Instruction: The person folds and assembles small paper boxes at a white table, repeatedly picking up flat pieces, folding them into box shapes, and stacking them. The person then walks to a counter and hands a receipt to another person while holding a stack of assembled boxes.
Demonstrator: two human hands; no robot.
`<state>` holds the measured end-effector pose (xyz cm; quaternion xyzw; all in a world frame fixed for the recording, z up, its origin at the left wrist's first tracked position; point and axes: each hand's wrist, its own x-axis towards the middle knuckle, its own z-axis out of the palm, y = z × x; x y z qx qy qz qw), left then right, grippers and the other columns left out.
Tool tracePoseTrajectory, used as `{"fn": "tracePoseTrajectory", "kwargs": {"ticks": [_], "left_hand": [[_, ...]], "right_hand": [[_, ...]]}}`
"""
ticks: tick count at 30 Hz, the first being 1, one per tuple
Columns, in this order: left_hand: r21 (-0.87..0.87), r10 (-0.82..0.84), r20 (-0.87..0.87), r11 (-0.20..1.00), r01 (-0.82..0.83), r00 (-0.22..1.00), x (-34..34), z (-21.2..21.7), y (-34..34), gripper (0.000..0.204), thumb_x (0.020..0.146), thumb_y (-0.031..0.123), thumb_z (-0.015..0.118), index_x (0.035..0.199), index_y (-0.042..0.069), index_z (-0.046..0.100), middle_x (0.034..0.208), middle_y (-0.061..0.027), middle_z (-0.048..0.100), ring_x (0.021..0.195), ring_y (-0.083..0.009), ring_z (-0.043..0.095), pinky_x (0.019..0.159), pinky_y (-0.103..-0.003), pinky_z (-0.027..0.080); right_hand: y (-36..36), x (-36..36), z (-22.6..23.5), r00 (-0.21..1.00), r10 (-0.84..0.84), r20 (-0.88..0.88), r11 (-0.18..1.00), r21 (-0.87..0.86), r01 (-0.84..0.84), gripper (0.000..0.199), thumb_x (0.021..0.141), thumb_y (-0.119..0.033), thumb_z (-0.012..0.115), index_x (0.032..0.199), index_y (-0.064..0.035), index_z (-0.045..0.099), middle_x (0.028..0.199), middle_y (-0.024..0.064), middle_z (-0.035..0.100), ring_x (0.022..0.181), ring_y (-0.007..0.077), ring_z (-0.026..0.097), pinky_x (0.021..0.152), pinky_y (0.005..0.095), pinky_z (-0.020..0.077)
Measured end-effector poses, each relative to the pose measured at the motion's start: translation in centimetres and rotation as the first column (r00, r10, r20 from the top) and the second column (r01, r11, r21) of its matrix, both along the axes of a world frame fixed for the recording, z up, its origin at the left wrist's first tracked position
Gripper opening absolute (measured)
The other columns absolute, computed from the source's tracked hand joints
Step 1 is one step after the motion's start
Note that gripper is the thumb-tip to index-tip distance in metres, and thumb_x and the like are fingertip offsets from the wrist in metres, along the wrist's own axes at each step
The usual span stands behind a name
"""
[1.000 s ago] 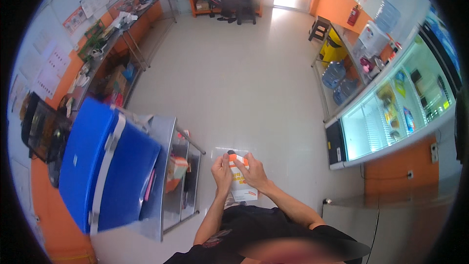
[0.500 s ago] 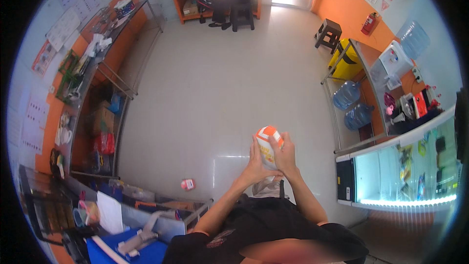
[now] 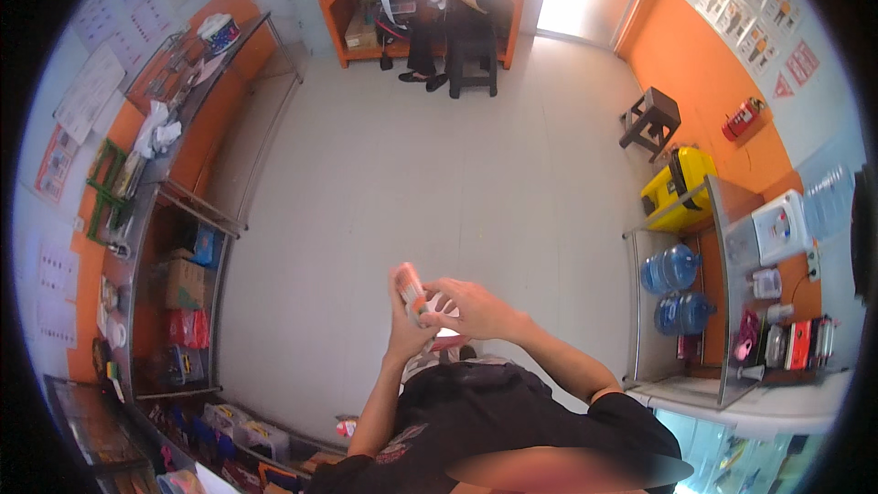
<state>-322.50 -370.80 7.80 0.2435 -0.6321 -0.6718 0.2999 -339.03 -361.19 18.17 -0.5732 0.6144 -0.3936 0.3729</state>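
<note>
Here the left hand [image 3: 402, 334] is holding up the orange-and-white pack [image 3: 411, 287] in front of the black shirt [image 3: 512, 407], fingers clasping it; the right hand [image 3: 480, 309] is curving beside it, fingers bent, slightly spread, whether touching it I cannot tell

Passage: open floor [image 3: 402, 165], centre to upper centre | Lower centre: package [image 3: 411, 285] between left hand [image 3: 405, 327] and right hand [image 3: 477, 309] obstructs | Left: long table [image 3: 163, 165] | Right: water jugs [image 3: 674, 269], yellow bin [image 3: 679, 190]
</note>
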Motion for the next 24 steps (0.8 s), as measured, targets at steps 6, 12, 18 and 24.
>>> {"fn": "tracePoseTrajectory", "kwargs": {"ticks": [6, 12, 18, 24], "left_hand": [[0.344, -0.019, -0.073, 0.938, 0.043, 0.997, -10.6, -4.6, -18.5, 0.097, 0.073, 0.031, 0.081, 0.153, 0.001, 0.036, 0.150, -0.0136, 0.045, 0.133, -0.0268, 0.053, 0.109, -0.040, 0.047], [0.458, -0.297, -0.340, 0.776, 0.433, 0.892, -28.8, -4.6, -33.9, 0.095, 0.071, 0.021, 0.079, 0.154, 0.002, 0.036, 0.148, -0.0126, 0.049, 0.133, -0.0252, 0.054, 0.112, -0.040, 0.044], [0.327, -0.589, 0.008, 0.765, 0.555, 0.808, -48.1, -0.7, -51.6, 0.099, 0.071, 0.012, 0.075, 0.158, 0.004, 0.029, 0.150, -0.0107, 0.048, 0.136, -0.0247, 0.051, 0.114, -0.038, 0.041], [0.086, -0.422, 0.293, 0.905, 0.416, 0.858, -60.5, -9.3, -64.4, 0.097, 0.071, 0.011, 0.071, 0.158, 0.006, 0.029, 0.148, -0.0121, 0.046, 0.139, -0.0243, 0.043, 0.113, -0.037, 0.039]], "right_hand": [[-16.7, -17.7, -3.1, 0.976, -0.065, 0.209, 0.990, 0.138, 0.037, 0.071, 0.099, -0.037, 0.067, 0.154, -0.0051, 0.037, 0.138, 0.0187, 0.059, 0.116, 0.0300, 0.065, 0.098, 0.0432, 0.0528], [-29.2, -30.4, -6.3, 0.966, -0.245, 0.081, 0.969, 0.055, 0.241, 0.089, 0.101, -0.036, 0.065, 0.164, -0.0107, 0.008, 0.159, 0.0212, 0.035, 0.137, 0.0343, 0.050, 0.112, 0.0483, 0.0429], [-40.4, -45.3, -7.3, 0.777, -0.394, 0.492, 0.910, 0.087, 0.406, 0.090, 0.104, -0.029, 0.060, 0.164, -0.0141, -0.005, 0.162, 0.0243, 0.026, 0.138, 0.0337, 0.050, 0.110, 0.0464, 0.0462], [-47.7, -59.8, -10.0, 0.802, -0.551, 0.232, 0.819, 0.333, 0.467, 0.096, 0.101, -0.034, 0.065, 0.164, -0.0139, -0.005, 0.159, 0.0291, 0.032, 0.130, 0.0375, 0.057, 0.106, 0.0475, 0.0488]]}}
